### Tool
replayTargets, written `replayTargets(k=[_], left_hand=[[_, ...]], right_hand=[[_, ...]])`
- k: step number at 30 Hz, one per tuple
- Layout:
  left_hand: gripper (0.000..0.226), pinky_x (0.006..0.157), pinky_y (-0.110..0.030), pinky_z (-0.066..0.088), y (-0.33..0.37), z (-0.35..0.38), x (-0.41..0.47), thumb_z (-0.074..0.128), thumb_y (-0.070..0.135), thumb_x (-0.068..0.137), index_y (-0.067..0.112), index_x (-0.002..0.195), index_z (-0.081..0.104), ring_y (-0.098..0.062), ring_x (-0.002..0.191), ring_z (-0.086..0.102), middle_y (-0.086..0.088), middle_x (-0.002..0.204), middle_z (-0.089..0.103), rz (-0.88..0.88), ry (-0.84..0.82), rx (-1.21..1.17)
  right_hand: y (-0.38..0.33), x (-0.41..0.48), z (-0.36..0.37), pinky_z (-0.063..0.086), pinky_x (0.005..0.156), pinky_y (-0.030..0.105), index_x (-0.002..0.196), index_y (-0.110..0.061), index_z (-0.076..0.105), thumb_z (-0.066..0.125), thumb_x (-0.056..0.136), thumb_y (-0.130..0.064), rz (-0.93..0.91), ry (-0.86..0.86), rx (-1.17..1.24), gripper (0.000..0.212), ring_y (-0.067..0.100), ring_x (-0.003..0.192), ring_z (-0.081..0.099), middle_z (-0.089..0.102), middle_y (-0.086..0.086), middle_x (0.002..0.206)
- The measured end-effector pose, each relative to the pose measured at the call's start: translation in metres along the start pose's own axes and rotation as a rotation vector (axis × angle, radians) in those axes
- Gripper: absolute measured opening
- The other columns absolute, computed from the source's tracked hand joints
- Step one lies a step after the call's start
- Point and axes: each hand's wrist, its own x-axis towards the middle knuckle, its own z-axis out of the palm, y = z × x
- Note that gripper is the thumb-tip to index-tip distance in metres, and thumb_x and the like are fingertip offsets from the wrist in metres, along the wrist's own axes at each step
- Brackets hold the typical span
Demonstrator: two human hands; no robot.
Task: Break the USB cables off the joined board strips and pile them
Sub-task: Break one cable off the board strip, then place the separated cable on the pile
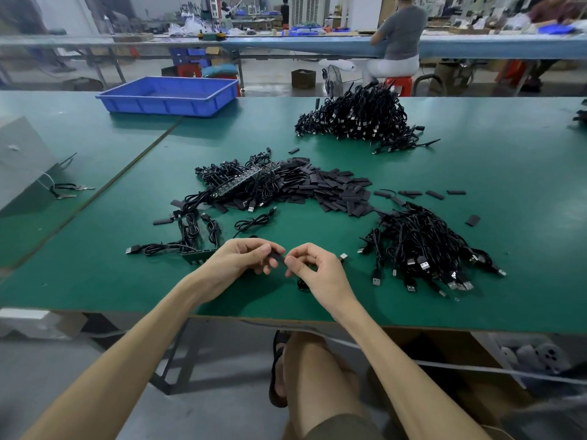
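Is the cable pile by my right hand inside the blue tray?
No, the cable pile lies directly on the green table, while the blue tray stands apart at the far left.

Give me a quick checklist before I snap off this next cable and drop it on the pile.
1. Both hands gripping: left hand and right hand pinch the black piece between them: ok.
2. Break line between the fingertips: covered by the fingers: cannot tell.
3. Cable free of tangles: it runs under the hands, mostly hidden: cannot tell.
4. Drop spot ready: cable pile lies just right of the right hand: ok.
5. More work at hand: board strip with cables shows just left of the left hand: ok.
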Motion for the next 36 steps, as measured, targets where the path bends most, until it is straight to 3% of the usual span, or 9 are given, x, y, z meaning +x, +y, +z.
replayTargets(k=[5, 9, 12, 18, 23, 27, 29, 32, 36], left_hand=[[0.027, 0.059, -0.026, 0.048, 0.012, 0.018, 0.007, 0.049, 0.006, 0.105, 0.019, 0.101, 0.073, -0.017, 0.06, 0.062, -0.002, 0.075, 0.07, 0.108, 0.222, 0.381], [0.035, 0.06, -0.025, 0.047, 0.036, 0.013, 0.011, 0.048, 0.002, 0.103, 0.028, 0.094, 0.069, -0.006, 0.06, 0.056, 0.003, 0.075, 0.068, 0.213, 0.319, 0.587], [0.034, 0.06, -0.018, 0.043, 0.048, 0.011, 0.012, 0.048, -0.001, 0.102, 0.026, 0.094, 0.069, -0.004, 0.065, 0.057, 0.012, 0.078, 0.068, 0.311, 0.402, 0.714], [0.01, 0.063, -0.029, 0.058, 0.047, 0.022, 0.02, 0.056, 0.023, 0.104, 0.018, 0.112, 0.059, -0.021, 0.074, 0.072, -0.002, 0.09, 0.074, 0.194, 0.548, 0.205], [0.016, 0.072, -0.03, 0.062, 0.023, 0.041, 0.023, 0.066, 0.03, 0.097, 0.018, 0.109, 0.067, -0.018, 0.087, 0.075, -0.003, 0.098, 0.075, -0.036, 0.298, 0.209], [0.007, 0.066, -0.03, 0.06, 0.019, 0.055, 0.023, 0.071, 0.021, 0.095, 0.016, 0.1, 0.072, -0.014, 0.071, 0.071, -0.001, 0.083, 0.075, 0.006, 0.353, 0.228], [0.006, 0.065, -0.028, 0.058, 0.026, 0.06, 0.026, 0.071, 0.019, 0.094, 0.013, 0.097, 0.072, -0.013, 0.069, 0.071, -0.001, 0.081, 0.075, 0.01, 0.393, 0.261], [0.006, 0.069, -0.031, 0.062, 0.048, 0.061, 0.034, 0.068, 0.013, 0.096, 0.007, 0.097, 0.07, -0.021, 0.078, 0.075, -0.009, 0.089, 0.075, 0.061, 0.451, 0.233], [0.012, 0.071, -0.035, 0.063, 0.091, 0.061, 0.053, 0.066, 0.012, 0.097, 0.0, 0.1, 0.069, -0.025, 0.081, 0.071, -0.019, 0.096, 0.072, 0.122, 0.443, 0.045]], right_hand=[[0.001, 0.0, 0.003, 0.043, 0.083, 0.01, 0.098, -0.022, 0.073, 0.078, 0.091, -0.025, -0.019, 0.076, -0.172, 0.009, 0.002, 0.09, 0.064, 0.07, -0.002, 0.093], [0.002, 0.002, 0.006, 0.04, 0.107, 0.035, 0.117, -0.023, 0.075, 0.074, 0.094, -0.023, -0.069, 0.133, -0.354, 0.023, 0.012, 0.116, 0.053, 0.064, -0.013, 0.107], [0.003, 0.003, 0.007, 0.033, 0.109, 0.036, 0.13, -0.029, 0.068, 0.069, 0.098, -0.027, -0.082, 0.147, -0.379, 0.032, 0.011, 0.124, 0.045, 0.064, -0.012, 0.124], [0.003, 0.003, 0.007, 0.052, 0.091, 0.027, 0.125, -0.019, 0.071, 0.068, 0.1, -0.021, 0.0, 0.131, -0.2, 0.026, 0.013, 0.102, 0.066, 0.074, -0.004, 0.11], [0.003, 0.002, 0.002, 0.056, 0.067, 0.027, 0.112, -0.021, 0.072, 0.073, 0.094, -0.014, 0.02, 0.21, -0.083, 0.019, 0.013, 0.064, 0.07, 0.077, -0.005, 0.085], [0.003, 0.0, 0.003, 0.059, 0.068, 0.032, 0.11, -0.02, 0.067, 0.081, 0.087, -0.014, 0.049, 0.192, -0.013, 0.027, 0.014, 0.065, 0.072, 0.077, -0.007, 0.082], [0.004, 0.002, 0.003, 0.057, 0.069, 0.024, 0.112, -0.023, 0.065, 0.087, 0.082, -0.025, 0.067, 0.175, 0.013, 0.037, 0.009, 0.073, 0.072, 0.077, -0.01, 0.086], [0.005, 0.004, 0.003, 0.049, 0.075, 0.012, 0.123, -0.027, 0.055, 0.092, 0.074, -0.035, 0.13, 0.157, 0.015, 0.061, -0.002, 0.087, 0.068, 0.076, -0.01, 0.094], [0.006, 0.007, 0.006, 0.049, 0.078, 0.018, 0.127, -0.022, 0.048, 0.092, 0.074, -0.03, 0.135, 0.16, 0.041, 0.07, 0.0, 0.08, 0.067, 0.073, -0.007, 0.091]])
